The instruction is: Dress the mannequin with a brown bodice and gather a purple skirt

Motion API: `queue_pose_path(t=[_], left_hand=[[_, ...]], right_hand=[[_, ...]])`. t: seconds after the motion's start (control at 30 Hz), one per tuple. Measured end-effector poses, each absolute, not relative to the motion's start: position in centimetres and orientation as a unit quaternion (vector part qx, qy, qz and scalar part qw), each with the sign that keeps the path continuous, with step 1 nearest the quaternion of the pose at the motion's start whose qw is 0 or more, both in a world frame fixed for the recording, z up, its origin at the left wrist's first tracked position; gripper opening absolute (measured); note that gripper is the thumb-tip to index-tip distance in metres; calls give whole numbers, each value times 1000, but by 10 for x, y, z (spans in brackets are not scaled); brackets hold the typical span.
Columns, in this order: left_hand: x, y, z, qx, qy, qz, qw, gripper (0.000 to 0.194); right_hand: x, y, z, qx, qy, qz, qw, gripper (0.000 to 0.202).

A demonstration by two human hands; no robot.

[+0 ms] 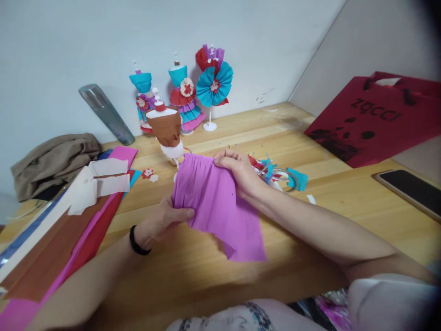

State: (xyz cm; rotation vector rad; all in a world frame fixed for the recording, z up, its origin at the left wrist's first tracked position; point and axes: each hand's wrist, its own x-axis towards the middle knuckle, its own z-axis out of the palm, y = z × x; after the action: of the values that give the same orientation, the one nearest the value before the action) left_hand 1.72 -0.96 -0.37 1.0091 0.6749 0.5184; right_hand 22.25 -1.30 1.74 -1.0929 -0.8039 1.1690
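Both hands hold a piece of purple crepe paper (217,197), gathered into pleats along its top edge and hanging loose at the lower right. My left hand (172,214) grips its left side, thumb lying on the front. At the top edge, my right hand (237,170) pinches the paper between thumb and fingers. Just behind the paper stands a small white dress form (171,151) with a brown paper bodice (166,128) and a red neck band. The sheet partly hides its stand.
Three decorated dress forms (186,99) stand by the wall beside a leaning grey bottle (106,114). Crepe paper sheets (58,248) and a brown cloth (58,161) lie left. Paper scraps (272,170), scissors (284,174), a phone (411,191) and a red bag (372,119) are right.
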Motion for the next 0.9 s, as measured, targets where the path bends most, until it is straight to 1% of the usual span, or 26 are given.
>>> queue_pose_path(t=[0.13,0.23,0.3,0.4,0.43,0.5,0.6,0.7,0.83,0.9], left_hand=[[12,4,-4,547,297,145,769,36],[10,10,-6,588,274,103,754,31],[7,13,-6,614,245,85,746,36],[3,18,-3,637,164,77,749,68],[1,20,-3,636,142,79,754,74],[-1,22,-4,619,133,100,767,75],[-1,26,-13,584,168,156,779,68],[0,31,-22,552,196,210,783,74],[1,34,-24,486,266,222,802,72],[1,33,-21,503,295,229,779,70]], right_hand=[[224,-14,19,-465,-366,512,623,11],[225,-14,20,-453,-382,525,610,12],[227,-13,21,-444,-391,538,600,12],[231,-11,23,-436,-400,555,585,12],[233,-9,24,-436,-404,558,580,12],[236,-8,23,-434,-419,559,569,11],[238,-6,21,-427,-447,564,547,9],[237,-7,17,-425,-461,580,520,8],[233,-7,11,-427,-432,618,499,9],[231,-6,7,-427,-417,634,492,10]])
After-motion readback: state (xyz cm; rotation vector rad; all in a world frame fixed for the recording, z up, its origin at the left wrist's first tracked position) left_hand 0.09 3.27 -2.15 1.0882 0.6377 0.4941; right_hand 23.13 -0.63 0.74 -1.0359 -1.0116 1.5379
